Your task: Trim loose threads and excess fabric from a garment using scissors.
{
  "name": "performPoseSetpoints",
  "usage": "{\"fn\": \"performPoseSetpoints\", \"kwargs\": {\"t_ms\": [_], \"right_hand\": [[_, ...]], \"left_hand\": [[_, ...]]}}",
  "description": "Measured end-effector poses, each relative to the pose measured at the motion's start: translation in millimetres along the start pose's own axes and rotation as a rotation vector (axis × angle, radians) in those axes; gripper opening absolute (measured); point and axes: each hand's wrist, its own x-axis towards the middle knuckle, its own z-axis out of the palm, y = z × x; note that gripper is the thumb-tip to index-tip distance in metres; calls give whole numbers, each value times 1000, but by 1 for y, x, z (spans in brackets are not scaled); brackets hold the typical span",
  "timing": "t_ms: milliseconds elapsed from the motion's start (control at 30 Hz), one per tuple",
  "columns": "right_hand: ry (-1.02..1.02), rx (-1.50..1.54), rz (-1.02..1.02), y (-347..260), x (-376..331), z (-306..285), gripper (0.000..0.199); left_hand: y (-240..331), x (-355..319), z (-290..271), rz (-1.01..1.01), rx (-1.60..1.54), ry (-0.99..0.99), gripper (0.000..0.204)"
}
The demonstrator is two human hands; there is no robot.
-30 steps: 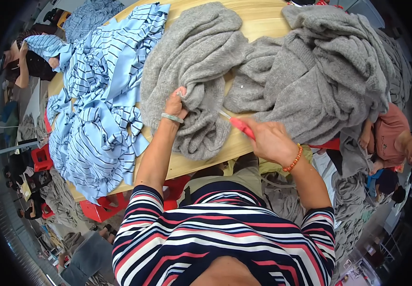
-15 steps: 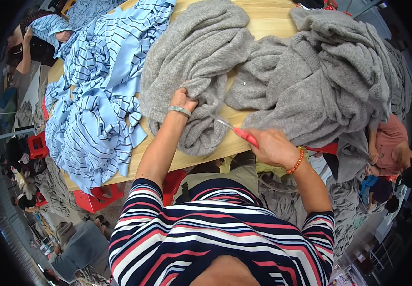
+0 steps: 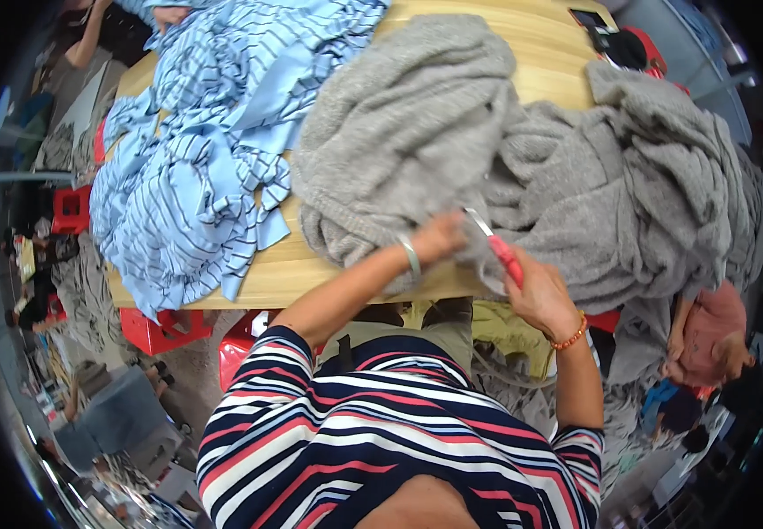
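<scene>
A rumpled grey knit fabric [image 3: 408, 123] lies on the wooden table in front of me. My left hand [image 3: 441, 236] is at its near edge, with fingers smeared by motion, so their grip on the knit cannot be made out. My right hand [image 3: 543, 295] is closed around a red-handled tool [image 3: 504, 257] with a slim metal blade. The blade points up and left, its tip close to the left fingers. Whether it touches the fabric is unclear. A second grey knit heap [image 3: 611, 185] adjoins the first on the right.
Light blue striped fabric [image 3: 187, 212] covers the left of the wooden table [image 3: 452, 286]; another person's hand [image 3: 170, 16] touches it at the far left. Red stools [image 3: 163, 331] stand below the near edge. A person in pink [image 3: 708, 335] is at the right. A dark phone-like object [image 3: 589, 18] lies at the far right.
My left hand has moved right and nearer to me, towards the blade. The right hand with its tool has shifted slightly right and nearer. The grey knit lies differently, and the whole view has shifted.
</scene>
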Motion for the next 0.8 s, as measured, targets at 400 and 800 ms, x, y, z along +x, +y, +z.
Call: {"fn": "performPoseSetpoints", "kwargs": {"t_ms": [400, 800], "right_hand": [[190, -67, 102, 3, 4, 6, 42], [335, -22, 128, 5, -24, -6, 47]], "left_hand": [[-159, -33, -261, -657, -105, 1343, 70], [101, -6, -149, 389, -63, 423, 32]]}}
